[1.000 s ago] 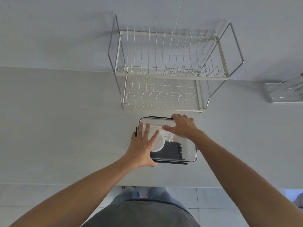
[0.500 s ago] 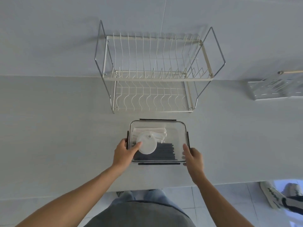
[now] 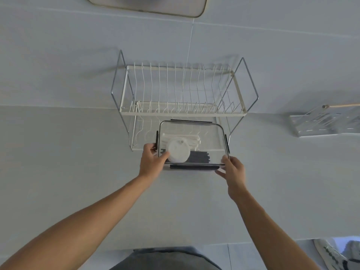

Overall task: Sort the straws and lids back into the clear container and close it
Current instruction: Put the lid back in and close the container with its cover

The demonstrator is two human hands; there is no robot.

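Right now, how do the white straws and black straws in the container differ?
Colour: the white straws are pale, the black straws dark. Place: the white straws lie at the far side of the container, the black straws along the near edge. The round lid overlaps both bundles. Both lie flat, running left to right.

1. Both forearms reach forward, bare, converging toward the middle.
2. The left hand [image 3: 151, 161] has its thumb angled inward to the right and its fingers curled around the clear container [image 3: 212, 141].
3. The right hand [image 3: 232, 169] grips the container's near right corner, fingertips curled on its edge.
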